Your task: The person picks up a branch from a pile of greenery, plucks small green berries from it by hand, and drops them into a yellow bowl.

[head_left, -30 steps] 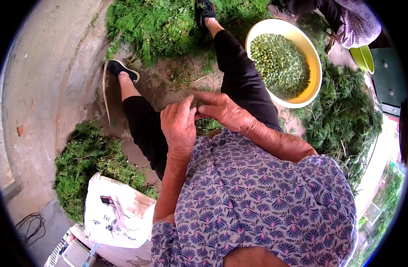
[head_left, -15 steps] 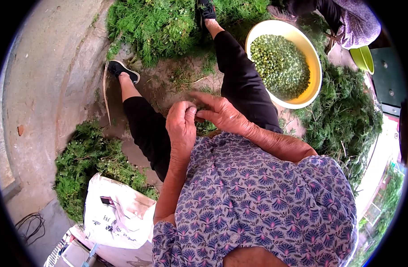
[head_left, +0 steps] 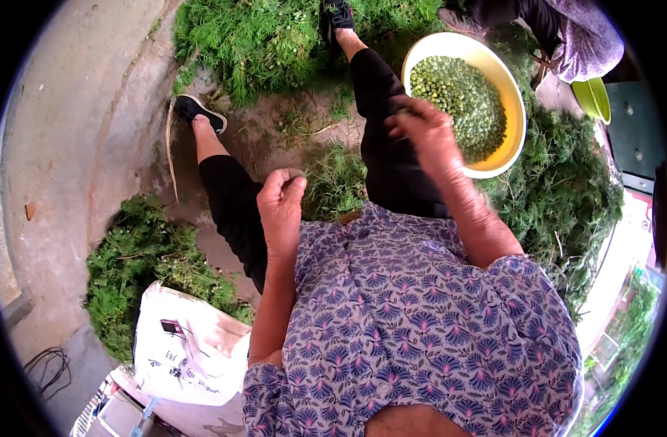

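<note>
My left hand (head_left: 281,211) is raised over my lap, thumb and fingers pressed together in a pinch. Whatever they hold, if anything, is too small to make out. Beyond its fingertips, green conifer sprigs (head_left: 336,178) lie on the ground between my legs. My right hand (head_left: 429,138) hovers above my right thigh, beside the near left rim of a yellow basin (head_left: 517,120). Its fingers point left and are smeared by motion, so their grip does not show. Small round green cones or berries (head_left: 457,102) fill much of the basin.
Cut conifer branches are heaped ahead (head_left: 253,44), on the right (head_left: 555,189) and at the left (head_left: 129,273). A white sack (head_left: 191,349) with a small dark device on it stands lower left. Another person (head_left: 588,36) sits upper right near a green basin (head_left: 594,98).
The hands were together over my lap and are now apart. My right hand has moved up and right toward the yellow basin; my left hand has shifted slightly left.
</note>
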